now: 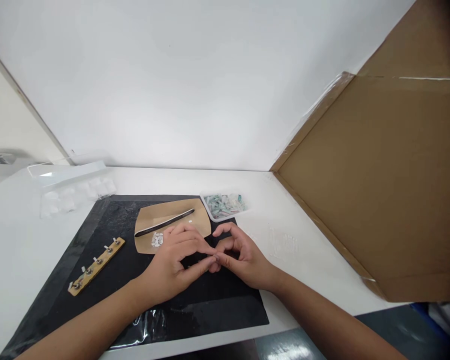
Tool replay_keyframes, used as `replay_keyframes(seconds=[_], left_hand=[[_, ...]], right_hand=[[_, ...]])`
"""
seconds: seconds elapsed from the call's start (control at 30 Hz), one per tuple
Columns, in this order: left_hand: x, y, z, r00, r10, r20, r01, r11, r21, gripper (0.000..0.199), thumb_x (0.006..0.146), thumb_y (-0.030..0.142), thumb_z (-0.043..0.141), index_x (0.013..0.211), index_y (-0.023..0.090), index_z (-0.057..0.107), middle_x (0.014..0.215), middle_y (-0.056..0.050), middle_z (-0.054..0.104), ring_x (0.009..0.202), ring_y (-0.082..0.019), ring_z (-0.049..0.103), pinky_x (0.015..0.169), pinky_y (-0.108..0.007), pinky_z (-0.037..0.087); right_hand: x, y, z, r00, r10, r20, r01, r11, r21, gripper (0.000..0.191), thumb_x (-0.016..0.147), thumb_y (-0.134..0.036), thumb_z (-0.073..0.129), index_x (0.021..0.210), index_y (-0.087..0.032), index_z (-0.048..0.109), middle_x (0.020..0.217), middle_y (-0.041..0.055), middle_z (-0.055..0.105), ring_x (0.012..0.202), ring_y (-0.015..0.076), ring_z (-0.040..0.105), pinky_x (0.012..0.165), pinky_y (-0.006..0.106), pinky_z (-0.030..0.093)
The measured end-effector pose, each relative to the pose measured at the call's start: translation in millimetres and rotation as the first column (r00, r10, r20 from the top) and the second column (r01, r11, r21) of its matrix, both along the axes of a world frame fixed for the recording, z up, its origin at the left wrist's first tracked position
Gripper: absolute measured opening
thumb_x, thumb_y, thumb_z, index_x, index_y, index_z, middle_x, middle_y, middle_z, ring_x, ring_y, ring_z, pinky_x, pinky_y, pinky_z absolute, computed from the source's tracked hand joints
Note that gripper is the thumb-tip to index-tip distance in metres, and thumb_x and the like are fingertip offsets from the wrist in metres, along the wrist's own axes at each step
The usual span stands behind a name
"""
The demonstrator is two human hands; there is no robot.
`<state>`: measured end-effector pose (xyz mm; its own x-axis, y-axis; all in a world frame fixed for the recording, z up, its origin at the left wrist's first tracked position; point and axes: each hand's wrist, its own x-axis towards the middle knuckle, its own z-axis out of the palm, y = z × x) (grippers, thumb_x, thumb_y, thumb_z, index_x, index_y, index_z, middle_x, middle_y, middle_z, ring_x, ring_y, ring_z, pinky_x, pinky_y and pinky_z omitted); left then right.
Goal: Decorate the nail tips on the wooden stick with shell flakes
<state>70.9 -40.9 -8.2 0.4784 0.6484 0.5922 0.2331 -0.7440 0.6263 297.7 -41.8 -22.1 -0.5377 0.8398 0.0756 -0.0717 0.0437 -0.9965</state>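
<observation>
My left hand and my right hand meet fingertip to fingertip over the black mat. Both are pinched closed, and whatever lies between the fingertips is too small to make out. Behind my left hand is a tan card sheet with curved edges. It carries a dark strip with a pale edge and a little heap of small white pieces, partly beside my left fingers. To the left, a wooden bar lies aslant, with several metal posts holding small white tabs.
A clear tray of small green and white pieces stands at the mat's back right corner. Clear plastic packaging lies at the back left. Small clear pieces lie right of my hands. A cardboard panel borders the right side.
</observation>
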Motion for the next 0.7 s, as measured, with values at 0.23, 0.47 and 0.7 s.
replay_keyframes(seconds=[0.23, 0.47, 0.7], left_hand=[[-1.3, 1.5, -0.4, 1.000, -0.010, 0.009, 0.010, 1.000, -0.015, 0.010, 0.098, 0.021, 0.076, 0.104, 0.028, 0.079, 0.089, 0.001, 0.080, 0.094, -0.020, 0.065, 0.091, -0.038, 0.045], [-1.7, 1.2, -1.0, 1.000, 0.024, -0.009, -0.024, 1.000, 0.007, 0.008, 0.098, 0.023, 0.076, 0.101, 0.029, 0.081, 0.087, 0.001, 0.078, 0.093, -0.019, 0.065, 0.091, -0.039, 0.045], [-6.0, 1.5, -7.8, 0.982, 0.154, -0.106, -0.151, 0.988, 0.037, 0.013, 0.104, 0.025, 0.066, 0.109, 0.028, 0.077, 0.096, 0.000, 0.080, 0.108, -0.024, 0.066, 0.098, -0.043, 0.040]], right_hand=[[1.5, 0.3, -0.8, 1.000, 0.009, 0.014, -0.010, 1.000, 0.017, 0.037, 0.103, -0.036, 0.073, 0.123, -0.023, 0.046, 0.081, -0.0009, 0.077, 0.075, 0.0144, 0.076, 0.073, 0.028, 0.060], [1.8, 0.6, -0.2, 0.999, 0.009, 0.050, -0.011, 0.999, 0.044, 0.040, 0.102, -0.041, 0.073, 0.124, -0.023, 0.045, 0.080, -0.0010, 0.076, 0.073, 0.0146, 0.075, 0.073, 0.029, 0.059], [1.3, -0.6, 3.7, 0.997, -0.030, 0.066, 0.026, 0.999, 0.047, 0.035, 0.105, -0.044, 0.067, 0.124, -0.024, 0.046, 0.082, 0.0015, 0.079, 0.077, 0.0178, 0.075, 0.078, 0.035, 0.060]])
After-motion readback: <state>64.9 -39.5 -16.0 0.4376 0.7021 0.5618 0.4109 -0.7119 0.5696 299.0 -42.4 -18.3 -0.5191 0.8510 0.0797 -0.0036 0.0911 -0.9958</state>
